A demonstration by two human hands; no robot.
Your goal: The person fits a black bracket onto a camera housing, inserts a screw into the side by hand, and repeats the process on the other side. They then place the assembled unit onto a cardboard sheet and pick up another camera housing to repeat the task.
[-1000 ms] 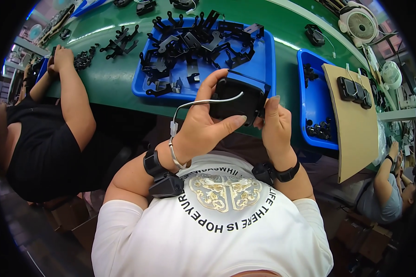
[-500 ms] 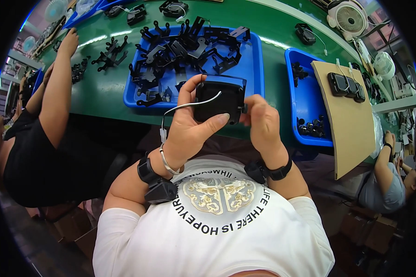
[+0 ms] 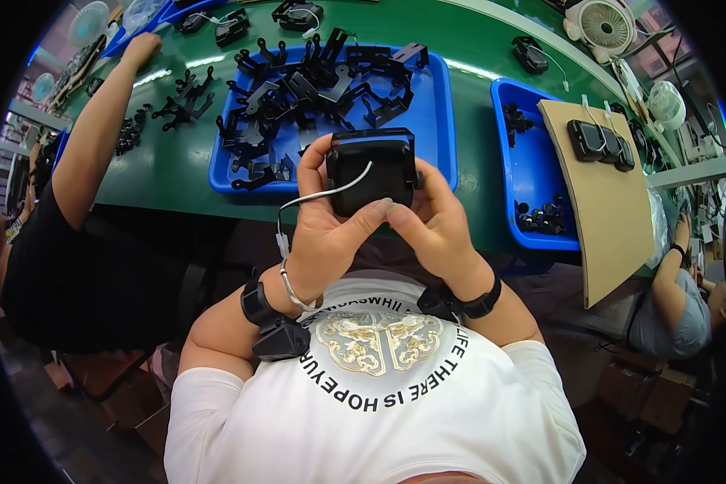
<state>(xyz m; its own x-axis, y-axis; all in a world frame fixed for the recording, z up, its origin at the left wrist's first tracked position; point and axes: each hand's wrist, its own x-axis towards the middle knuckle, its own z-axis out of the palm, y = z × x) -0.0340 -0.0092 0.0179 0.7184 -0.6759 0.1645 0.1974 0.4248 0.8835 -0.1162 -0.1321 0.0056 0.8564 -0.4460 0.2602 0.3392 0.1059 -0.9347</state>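
A black lamp-like housing (image 3: 373,173) with a white cable is held up before my chest, over the table's near edge. My left hand (image 3: 328,214) grips its left side, thumb along the lower edge. On the other side my right hand (image 3: 437,216) is closed on it too, its thumb tip meeting the left thumb at the bottom. The cable (image 3: 308,198) leaves the back of the housing and hangs past my left wrist to a small white connector (image 3: 282,245). Just beyond my hands lies a blue tray (image 3: 437,121) heaped with black brackets (image 3: 298,89).
At the right, a second blue tray (image 3: 532,173) holds small black knobs (image 3: 543,218); a cardboard sheet (image 3: 609,218) leans over it, bearing black housings (image 3: 598,143). More wired housings (image 3: 297,14) and loose brackets (image 3: 187,101) lie on the green table (image 3: 165,161). A co-worker's arm (image 3: 97,133) reaches in from the left.
My right hand has closed in on the housing's right side, its thumb now at the lower edge beside the left one. The housing has shifted slightly left. The co-worker's arm has reached farther forward.
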